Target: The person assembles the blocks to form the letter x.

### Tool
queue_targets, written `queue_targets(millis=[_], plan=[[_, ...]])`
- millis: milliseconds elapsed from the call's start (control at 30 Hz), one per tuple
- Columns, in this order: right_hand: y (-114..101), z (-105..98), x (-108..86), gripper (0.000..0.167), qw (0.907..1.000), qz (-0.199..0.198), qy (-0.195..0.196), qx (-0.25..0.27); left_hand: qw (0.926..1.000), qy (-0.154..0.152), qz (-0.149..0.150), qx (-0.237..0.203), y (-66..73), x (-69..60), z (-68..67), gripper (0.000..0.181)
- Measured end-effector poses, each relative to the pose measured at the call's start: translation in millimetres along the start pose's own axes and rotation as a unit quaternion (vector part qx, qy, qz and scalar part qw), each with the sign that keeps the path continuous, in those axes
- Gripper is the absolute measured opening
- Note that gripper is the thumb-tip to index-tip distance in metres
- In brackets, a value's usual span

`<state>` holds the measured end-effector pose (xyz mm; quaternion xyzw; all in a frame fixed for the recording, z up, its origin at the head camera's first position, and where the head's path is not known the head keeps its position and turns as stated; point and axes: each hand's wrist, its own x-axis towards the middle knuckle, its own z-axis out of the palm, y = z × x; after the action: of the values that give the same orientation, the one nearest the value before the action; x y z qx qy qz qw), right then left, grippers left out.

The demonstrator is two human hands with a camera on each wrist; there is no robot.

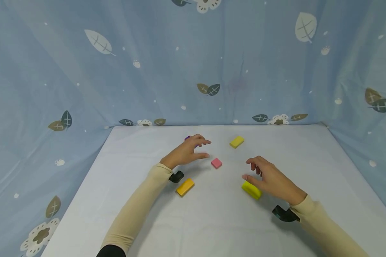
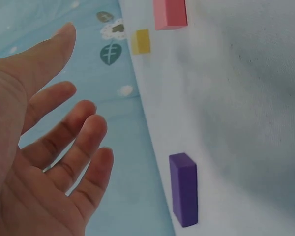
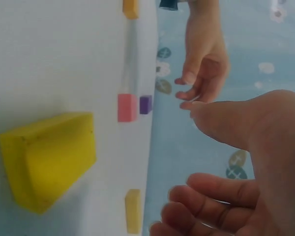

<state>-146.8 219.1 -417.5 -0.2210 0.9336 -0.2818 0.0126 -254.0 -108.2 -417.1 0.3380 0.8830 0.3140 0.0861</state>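
Observation:
My left hand [image 1: 187, 151] hovers over the white table with its thumb and fingers apart, holding nothing. Beneath it is a purple block [image 2: 184, 191], mostly hidden by the hand in the head view. A small pink block [image 1: 216, 163] lies just right of the left thumb. My right hand [image 1: 273, 182] also hangs in the air, fingers loosely bent and nothing between them. Below its thumb is a bright yellow block [image 1: 252, 190], which shows large in the right wrist view; a gap separates hand and block there.
An orange-yellow block [image 1: 184, 187] lies nearer me, below the left wrist. Farther back is another yellow block [image 1: 236, 142], right of centre. The white cloth [image 1: 212, 228] covers the table up to a blue patterned curtain [image 1: 167, 71]. Each wrist wears a dark device.

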Motion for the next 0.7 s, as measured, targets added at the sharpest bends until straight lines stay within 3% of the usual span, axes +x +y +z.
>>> queue_targets(millis=[700], plan=[[11, 8, -3.8, 0.041, 0.9976, -0.002, -0.068, 0.006, 0.9985, -0.048, -0.017, 0.022, -5.8, 9.2, 12.3, 0.056]])
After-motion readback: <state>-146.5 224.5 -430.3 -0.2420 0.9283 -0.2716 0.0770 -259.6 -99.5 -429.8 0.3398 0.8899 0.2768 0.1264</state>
